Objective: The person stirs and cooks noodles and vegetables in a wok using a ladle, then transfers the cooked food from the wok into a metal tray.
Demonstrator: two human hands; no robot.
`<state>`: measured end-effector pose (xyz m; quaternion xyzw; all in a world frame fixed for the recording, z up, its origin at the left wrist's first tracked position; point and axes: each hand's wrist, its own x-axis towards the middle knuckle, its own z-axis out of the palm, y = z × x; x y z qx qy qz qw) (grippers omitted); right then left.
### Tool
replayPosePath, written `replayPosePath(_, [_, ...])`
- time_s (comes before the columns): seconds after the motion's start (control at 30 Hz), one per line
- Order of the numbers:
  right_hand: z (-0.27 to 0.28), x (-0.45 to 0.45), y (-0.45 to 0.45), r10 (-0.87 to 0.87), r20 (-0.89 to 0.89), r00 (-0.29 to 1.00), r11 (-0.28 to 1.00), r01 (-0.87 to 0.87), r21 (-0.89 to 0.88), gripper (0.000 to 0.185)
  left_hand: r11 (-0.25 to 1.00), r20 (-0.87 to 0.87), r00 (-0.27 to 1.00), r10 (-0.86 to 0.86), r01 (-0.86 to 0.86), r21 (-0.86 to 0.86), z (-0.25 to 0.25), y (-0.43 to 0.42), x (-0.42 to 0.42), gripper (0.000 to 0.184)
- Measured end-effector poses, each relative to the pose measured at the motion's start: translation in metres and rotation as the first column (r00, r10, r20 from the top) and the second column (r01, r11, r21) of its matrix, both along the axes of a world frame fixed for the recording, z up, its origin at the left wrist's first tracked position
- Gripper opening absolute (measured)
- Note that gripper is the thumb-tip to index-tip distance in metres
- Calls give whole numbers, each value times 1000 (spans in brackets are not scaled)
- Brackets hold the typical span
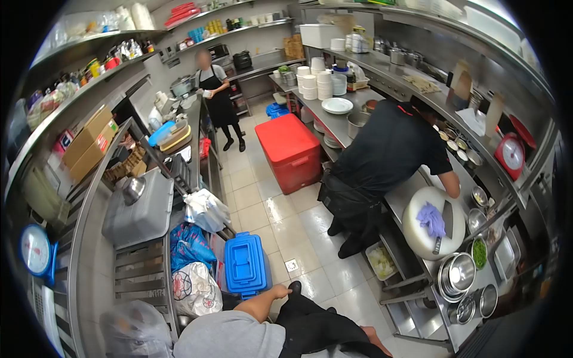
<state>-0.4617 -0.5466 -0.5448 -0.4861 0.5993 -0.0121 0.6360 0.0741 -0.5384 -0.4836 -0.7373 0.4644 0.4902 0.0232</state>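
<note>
My left hand [279, 292] is at the bottom centre, beyond my grey sleeve [233, 337]. Its fingers look curled closed, and nothing shows in them. It hangs just right of a blue lidded box [246, 262] and close to my dark trouser leg [304, 316]; I see a gap between hand and box. Of my right hand [372, 335], only a small part appears at the lower edge beside the dark trousers. Its fingers are hidden, so I cannot tell what it holds.
A co-worker in black [382, 149] leans over the right counter near a round white board [418, 238] with a purple cloth and knife. A red cooler [288, 152] stands in the aisle. Another person in an apron [213, 89] stands farther back. Metal bowls [456, 274] sit lower right.
</note>
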Motion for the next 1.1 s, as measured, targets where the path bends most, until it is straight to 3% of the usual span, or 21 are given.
replayPosePath(0.03, [1, -2, 3, -145, 13, 989, 987, 144, 75, 24, 998, 29, 999, 32, -34, 60, -1, 14, 2, 56])
replayPosePath(0.07, [-7, -2, 1, -136, 14, 991, 988, 134, 71, 24, 991, 60, 996, 59, -66, 119, 3, 28, 3, 56])
replayPosePath(0.13, [-25, 2, -5, 254, -395, 883, 957, -287, -28, 27, 972, 83, 985, 151, -163, 172, 23, 55, 2, 56])
replayPosePath(0.17, [-7, 5, -11, 261, -393, 882, 955, -295, -29, 27, 970, 85, 984, 159, -172, 171, 19, 68, 5, 56])
replayPosePath(0.2, [13, 3, -17, 458, -317, 831, 867, -497, -50, 27, 958, 88, 970, 227, -238, 157, 16, 84, 5, 55])
replayPosePath(0.27, [15, 3, -22, 639, -242, 730, 734, -673, -88, 29, 941, 92, 951, 296, -307, 145, 18, 101, 6, 54])
replayPosePath(0.3, [-26, -4, -23, 378, -17, 925, 916, -372, 148, 31, 972, 117, 973, 200, -213, 101, 24, 106, 5, 50])
replayPosePath(0.37, [-51, 8, -35, 11, 114, 993, 900, -59, 433, 35, 992, 147, 984, 104, -113, 59, 17, 112, 6, 47])
replayPosePath(0.43, [-41, 35, -57, 159, -186, 970, 892, -61, 447, 41, 949, 121, 960, 252, -269, 163, 2, 113, 8, 52])
replayPosePath(0.47, [-20, 42, -68, 183, -158, 970, 918, -111, 381, 36, 951, 123, 962, 245, -263, 161, -1, 114, 9, 52])
replayPosePath(0.5, [4, 53, -75, 175, -157, 972, 919, -104, 379, 36, 983, 80, 982, 173, -177, 42, 0, 114, 8, 45])
replayPosePath(0.53, [14, 60, -80, 96, -165, 982, 946, -39, 321, 35, 992, 45, 994, 98, -94, -80, 0, 114, 6, 41])
replayPosePath(0.57, [23, 67, -85, 19, -169, 985, 965, 26, 260, 33, 992, 45, 994, 96, -92, -81, -2, 107, 6, 41])
replayPosePath(0.63, [36, 81, -93, 5, -141, 990, 970, 30, 240, 32, 939, -5, 944, 330, -328, 103, -14, 95, 3, 43])
replayPosePath(0.73, [6, 89, -104, 39, -114, 993, 986, -20, 165, 27, 917, -21, 918, 396, -395, 46, 0, 78, 2, 40])
replayPosePath(0.77, [-29, 91, -112, 205, -134, 970, 975, -191, 112, 27, 949, -23, 951, 310, -308, 63, 8, 74, -2, 40])
replayPosePath(0.8, [-56, 81, -109, 353, -162, 922, 936, -346, 71, 30, 903, -90, 899, 429, -424, 70, 17, 74, -6, 37])
replayPosePath(0.83, [-16, 86, -105, 286, -153, 946, 954, -266, 139, 31, 842, -152, 828, 540, -533, 89, 19, 68, -3, 34])
replayPosePath(0.9, [-15, 86, -98, 226, -169, 959, 966, -199, 162, 31, 850, -207, 825, 526, -508, 136, -14, 69, 12, 28])
replayPosePath(1.0, [-4, 74, -87, 165, -187, 968, 970, -125, 206, 34, 934, -129, 926, 356, -346, 91, 25, 61, -4, 27])
replayPosePath(1.1, [-4, 56, -79, 199, -232, 952, 939, -118, 323, 36, 991, -248, 960, 128, -136, -13, 29, 69, 1, 24])
